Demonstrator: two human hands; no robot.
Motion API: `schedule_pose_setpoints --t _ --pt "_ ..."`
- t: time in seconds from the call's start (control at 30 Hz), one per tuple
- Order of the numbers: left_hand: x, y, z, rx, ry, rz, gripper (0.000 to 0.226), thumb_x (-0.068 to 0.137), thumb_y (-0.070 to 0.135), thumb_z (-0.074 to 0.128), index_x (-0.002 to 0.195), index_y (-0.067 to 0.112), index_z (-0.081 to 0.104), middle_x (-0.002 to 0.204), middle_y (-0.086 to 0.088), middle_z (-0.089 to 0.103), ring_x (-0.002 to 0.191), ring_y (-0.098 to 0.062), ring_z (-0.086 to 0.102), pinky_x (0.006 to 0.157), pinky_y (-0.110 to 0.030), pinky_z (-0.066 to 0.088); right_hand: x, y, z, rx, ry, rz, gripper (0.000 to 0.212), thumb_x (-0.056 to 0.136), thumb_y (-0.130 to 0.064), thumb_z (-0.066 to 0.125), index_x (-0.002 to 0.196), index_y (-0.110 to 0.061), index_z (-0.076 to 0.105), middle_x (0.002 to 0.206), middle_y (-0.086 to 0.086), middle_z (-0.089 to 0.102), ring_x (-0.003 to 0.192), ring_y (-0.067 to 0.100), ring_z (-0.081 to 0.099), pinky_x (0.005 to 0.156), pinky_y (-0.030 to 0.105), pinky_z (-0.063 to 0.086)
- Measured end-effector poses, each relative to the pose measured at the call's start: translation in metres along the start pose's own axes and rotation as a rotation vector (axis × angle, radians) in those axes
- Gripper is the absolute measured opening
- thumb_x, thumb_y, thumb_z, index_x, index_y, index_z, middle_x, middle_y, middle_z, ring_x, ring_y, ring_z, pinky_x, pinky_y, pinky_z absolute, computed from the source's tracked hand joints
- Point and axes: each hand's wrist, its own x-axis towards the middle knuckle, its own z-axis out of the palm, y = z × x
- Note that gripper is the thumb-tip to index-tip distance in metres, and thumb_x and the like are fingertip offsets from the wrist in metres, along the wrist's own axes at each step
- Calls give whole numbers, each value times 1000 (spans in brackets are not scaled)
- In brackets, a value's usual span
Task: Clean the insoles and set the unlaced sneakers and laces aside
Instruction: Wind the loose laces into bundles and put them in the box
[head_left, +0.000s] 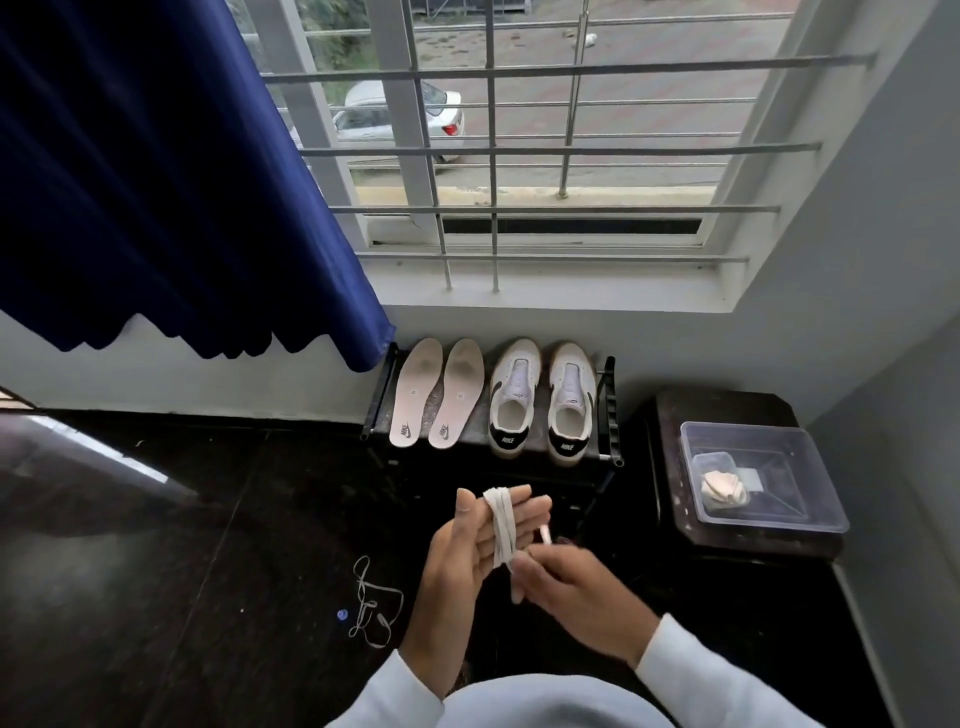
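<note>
A white lace (503, 525) is wound in loops around the fingers of my left hand (470, 545), which is held up flat. My right hand (569, 584) pinches the lace's free end beside those loops. Another white lace (371, 605) lies loose on the dark floor to the left. Two pale insoles (436, 393) lie side by side on a low black rack (607, 410) under the window. Next to them on the rack stand two white unlaced sneakers (543, 400) with black heel tabs, toes toward the wall.
A clear plastic box (769, 475) holding a crumpled cloth (723, 488) sits on a dark stand at the right. A blue curtain (156, 182) hangs at the left, over a barred window. A small blue item (341, 614) lies on the floor.
</note>
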Motion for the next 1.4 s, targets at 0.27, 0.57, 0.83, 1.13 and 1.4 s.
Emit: schedule_pose_setpoints --t 0.27,0.57,0.83,1.13,1.4 --pt "6 -12 -8 153 38 -24 66 91 57 24 120 16 66 112 -2 75 112 -15 68 102 -36 49 -13 -56 -21 -130 45 -196 28 101 -29 51 77 -25 65 59 -16 53 54 1 44 55 18 34" --pt "-1 -8 -1 89 -155 -102 90 71 86 36 112 14 69 107 -8 76 105 -24 71 87 -28 54 43 -42 -50 -48 193 -77 30 97 -35 55 73 -22 65 49 -14 39 49 3 35 51 17 30" --pt "3 8 -2 -43 1 19 73 92 57 20 118 6 65 114 -14 73 113 -26 67 99 -33 52 5 -1 6 -74 27 8 32 100 -30 48 72 -30 62 58 -11 52 57 8 46 59 28 38" --pt "0 -4 -6 53 14 -65 63 94 50 23 113 11 69 105 -7 77 104 -18 71 83 -20 54 -7 -54 -10 -323 106 -238 23 98 -30 49 83 -19 63 75 -7 64 68 8 57 65 24 46" --pt "-4 -12 -12 120 -101 -109 77 93 57 18 96 3 73 86 -17 77 83 -31 74 76 -32 57 24 -51 -29 -362 204 -202 18 91 -34 66 81 -19 68 62 -8 63 57 6 58 55 18 45"
